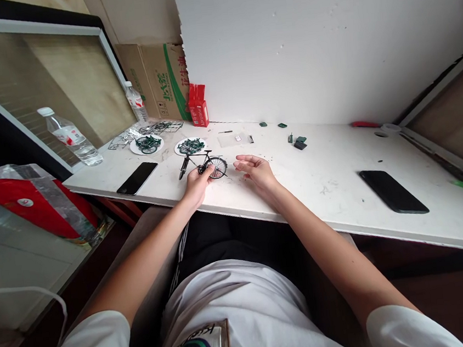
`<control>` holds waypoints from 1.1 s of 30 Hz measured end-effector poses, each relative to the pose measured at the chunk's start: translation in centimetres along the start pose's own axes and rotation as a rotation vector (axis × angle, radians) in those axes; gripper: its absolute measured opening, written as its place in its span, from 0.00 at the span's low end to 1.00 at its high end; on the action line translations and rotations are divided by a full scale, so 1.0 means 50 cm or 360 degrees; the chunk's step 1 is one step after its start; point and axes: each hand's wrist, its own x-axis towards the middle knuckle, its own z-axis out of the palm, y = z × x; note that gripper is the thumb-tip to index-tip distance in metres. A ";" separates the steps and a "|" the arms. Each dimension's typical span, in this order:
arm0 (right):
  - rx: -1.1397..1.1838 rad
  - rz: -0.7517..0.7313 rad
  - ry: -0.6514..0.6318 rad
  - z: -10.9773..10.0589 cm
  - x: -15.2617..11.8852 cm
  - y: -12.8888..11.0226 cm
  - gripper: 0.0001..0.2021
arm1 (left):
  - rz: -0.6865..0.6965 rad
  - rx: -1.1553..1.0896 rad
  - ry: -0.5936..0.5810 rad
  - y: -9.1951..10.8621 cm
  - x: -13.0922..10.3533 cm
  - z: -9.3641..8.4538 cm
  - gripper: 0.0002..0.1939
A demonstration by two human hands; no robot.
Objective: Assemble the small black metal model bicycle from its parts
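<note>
A small black model bicycle [202, 164] is upright above the front part of the white table. My left hand [198, 186] is closed on its lower middle, beside the spoked wheel on the right. Just right of that wheel is my right hand [256, 171], its thumb and index finger pinched together at a thin pale item that points toward the wheel; what it is cannot be made out. Behind the bicycle, a white plate [177, 148] bears dark green model parts, and a second plate [133, 147] with similar parts lies to its left.
A black phone [137, 178] lies at the left, another phone [393, 192] at the right. Small green pieces [300, 143] are scattered behind my right hand. A red box [198, 106], a carton [159, 81] and water bottles [71, 136] stand toward the back left.
</note>
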 end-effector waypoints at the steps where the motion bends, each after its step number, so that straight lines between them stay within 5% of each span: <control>1: -0.0004 -0.0009 -0.0005 0.000 0.000 0.000 0.26 | 0.0006 -0.0005 0.0007 0.000 0.000 0.000 0.22; 33: 0.0023 -0.0211 0.0017 0.006 0.017 0.024 0.34 | -0.0032 0.0090 -0.0101 0.016 -0.005 0.003 0.24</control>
